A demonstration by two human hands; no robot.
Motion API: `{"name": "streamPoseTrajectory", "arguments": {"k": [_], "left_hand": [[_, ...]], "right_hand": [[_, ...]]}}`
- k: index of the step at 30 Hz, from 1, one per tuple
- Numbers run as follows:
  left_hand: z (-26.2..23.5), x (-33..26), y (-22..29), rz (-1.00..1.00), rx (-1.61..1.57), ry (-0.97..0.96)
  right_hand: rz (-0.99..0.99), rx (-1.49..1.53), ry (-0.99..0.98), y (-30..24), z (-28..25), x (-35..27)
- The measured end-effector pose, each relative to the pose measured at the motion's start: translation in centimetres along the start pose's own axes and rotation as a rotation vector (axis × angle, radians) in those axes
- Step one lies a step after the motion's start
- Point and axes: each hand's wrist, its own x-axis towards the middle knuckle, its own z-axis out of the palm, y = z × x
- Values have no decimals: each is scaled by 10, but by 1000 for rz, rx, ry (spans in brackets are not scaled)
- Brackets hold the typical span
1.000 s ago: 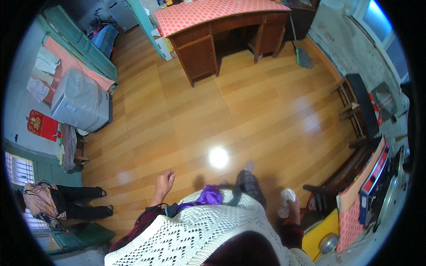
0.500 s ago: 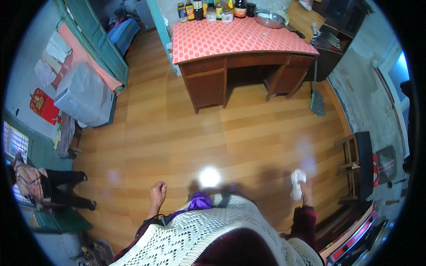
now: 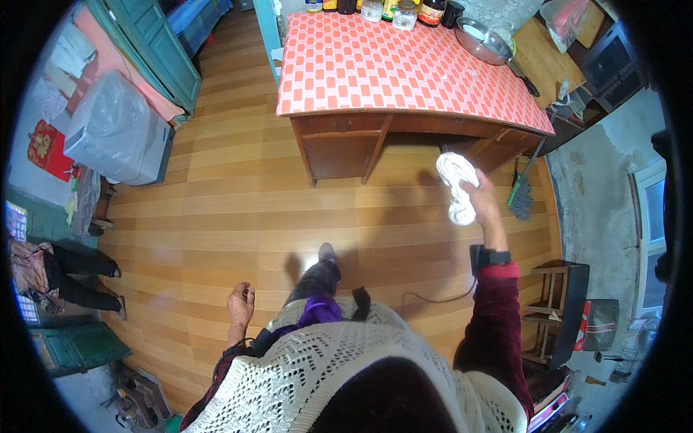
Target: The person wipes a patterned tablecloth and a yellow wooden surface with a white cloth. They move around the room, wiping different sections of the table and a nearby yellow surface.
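My right hand (image 3: 486, 202) reaches forward and grips a looped bundle of white cord (image 3: 458, 189), holding it over the floor in front of the desk's right side. The loops hang out to the left of my fingers. Low at my left side, my left hand (image 3: 240, 304) hangs with its fingers curled in and nothing visible in it. Ahead stands a brown wooden desk (image 3: 338, 155) topped with a red-and-white patterned tablecloth (image 3: 390, 68).
Jars and bottles (image 3: 404, 14) line the desk's back, beside a metal bowl (image 3: 484, 41) and a knife (image 3: 525, 79). A mop (image 3: 519, 200) leans at the right; a dark stool (image 3: 567, 314) is nearer. Another person (image 3: 61, 278) stands at the left. A plastic-covered white appliance (image 3: 119, 130) stands behind.
I have come nearer to the desk, one foot now forward. My right hand has risen and moved forward with the cord bundle. My left hand stays low at my side.
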Motion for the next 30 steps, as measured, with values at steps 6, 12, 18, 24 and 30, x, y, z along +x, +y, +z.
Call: {"name": "streamPoseTrajectory", "arguments": {"k": [6, 12, 18, 24, 30], "left_hand": [[-3, 113, 28, -33, -104, 10], [10, 138, 34, -144, -68, 36], [45, 147, 50, -327, -212, 141], [97, 146, 113, -487, -351, 250], [100, 159, 180, -555, -312, 243]], "right_hand": [[-43, -125, 73, -38, 20, 129], [-86, -244, 196, -34, -13, 269], [80, -1062, 243, -3, -28, 428], [-359, -1228, -72, -8, 77, 549], [-656, -1253, -432, -54, 270, 521]]}}
